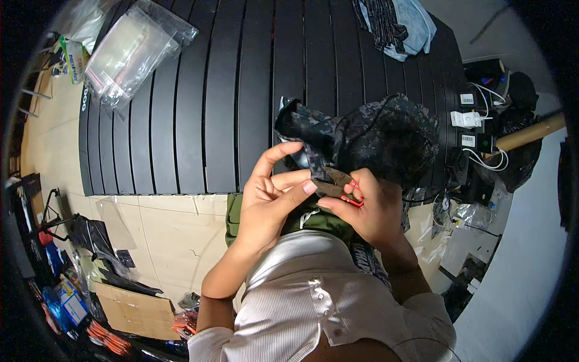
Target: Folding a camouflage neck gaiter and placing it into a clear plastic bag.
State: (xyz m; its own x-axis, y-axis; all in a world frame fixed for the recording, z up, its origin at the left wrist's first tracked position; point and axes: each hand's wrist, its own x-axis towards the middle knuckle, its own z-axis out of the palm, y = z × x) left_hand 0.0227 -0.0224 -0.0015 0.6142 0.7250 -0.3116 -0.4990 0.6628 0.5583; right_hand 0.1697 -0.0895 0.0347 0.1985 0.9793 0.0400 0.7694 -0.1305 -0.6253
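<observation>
My left hand [268, 196] pinches the edge of a dark camouflage cloth piece [362, 136] between thumb and a finger, another finger raised against it. The cloth lies bunched at the near edge of the black slatted table [193, 96], and a brown-olive strip [333, 182] of fabric shows between my hands. Curled beside that strip is my right hand [374, 205], its fingers around red handles [352, 200] that look like small scissors; the blades cannot be made out. Dark green fabric [238, 220] lies over my lap, below the hands.
Clear plastic bags [129, 54] lie at the table's far left. Blue and dark striped clothes [407, 27] sit at the far right. Chargers with white cables [467, 119] line the right side. A cardboard box [136, 308] and bagged items stand on the floor at left.
</observation>
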